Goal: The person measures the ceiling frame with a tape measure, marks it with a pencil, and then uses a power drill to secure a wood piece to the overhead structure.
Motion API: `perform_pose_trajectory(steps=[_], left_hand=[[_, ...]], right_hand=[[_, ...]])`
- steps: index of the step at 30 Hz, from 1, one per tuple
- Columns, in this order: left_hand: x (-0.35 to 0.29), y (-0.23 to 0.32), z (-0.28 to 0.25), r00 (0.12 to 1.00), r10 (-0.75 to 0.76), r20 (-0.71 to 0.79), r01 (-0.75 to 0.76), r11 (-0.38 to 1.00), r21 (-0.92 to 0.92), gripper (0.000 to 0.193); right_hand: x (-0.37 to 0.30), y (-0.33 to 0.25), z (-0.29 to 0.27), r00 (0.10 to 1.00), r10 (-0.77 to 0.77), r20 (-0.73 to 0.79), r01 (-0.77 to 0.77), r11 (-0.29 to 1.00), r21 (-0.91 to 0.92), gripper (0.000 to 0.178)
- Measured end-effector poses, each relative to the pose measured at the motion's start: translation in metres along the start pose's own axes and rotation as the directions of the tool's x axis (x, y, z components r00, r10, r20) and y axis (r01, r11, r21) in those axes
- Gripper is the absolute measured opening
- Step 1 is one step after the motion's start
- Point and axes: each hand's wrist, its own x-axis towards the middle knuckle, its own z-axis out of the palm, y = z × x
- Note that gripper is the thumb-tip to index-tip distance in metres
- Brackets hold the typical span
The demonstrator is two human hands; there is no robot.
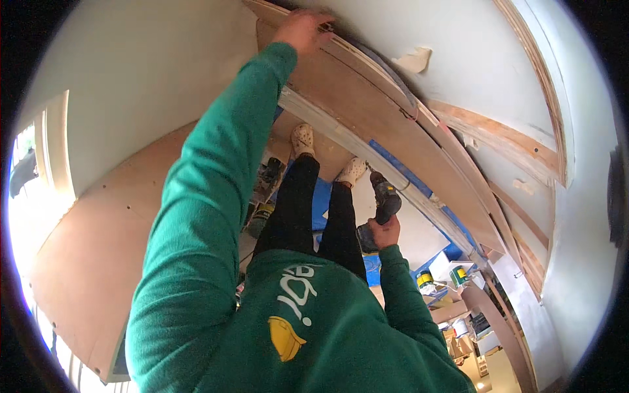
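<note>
My left hand [303, 31] reaches up to the top edge of a long curved wooden panel [367, 101]. Its fingers are closed around a small dark item at that edge, too blurred to name. Lower down, my right hand [385, 233] grips a black cordless drill [385, 200] by its handle. The drill's front end points away from me, near a pale wooden rail [367, 149] that runs along below the panel. A gap separates the drill from the curved panel.
Blue sheeting [400, 164] lies along the floor by my feet. Tools [265, 216] sit beside my left leg. A curved plywood panel [98, 249] rises on the left near a bright window. Yellow-and-green containers [458, 275] stand at right, under wooden wall battens [504, 134].
</note>
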Motion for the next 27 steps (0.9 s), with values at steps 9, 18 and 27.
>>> perform_pose_trajectory(steps=[9, 18, 27], left_hand=[[0.045, -0.044, -0.007, 0.886, 0.280, 0.370, -0.186, 0.945, -0.270, 0.020], [-0.014, -0.044, 0.019, 0.857, -0.412, -0.311, 0.268, 0.870, -0.413, 0.017], [-0.047, -0.018, 0.040, 0.666, -0.618, 0.418, 0.592, 0.097, -0.800, 0.059]], right_hand=[[-0.012, 0.020, 0.019, 0.999, 0.045, -0.011, -0.044, 0.998, 0.038, 0.037], [-0.008, -0.055, 0.021, 0.991, -0.130, 0.019, 0.126, 0.980, 0.157, 0.027], [0.039, -0.220, 0.069, 0.903, -0.426, -0.064, 0.424, 0.853, 0.305, 0.027]])
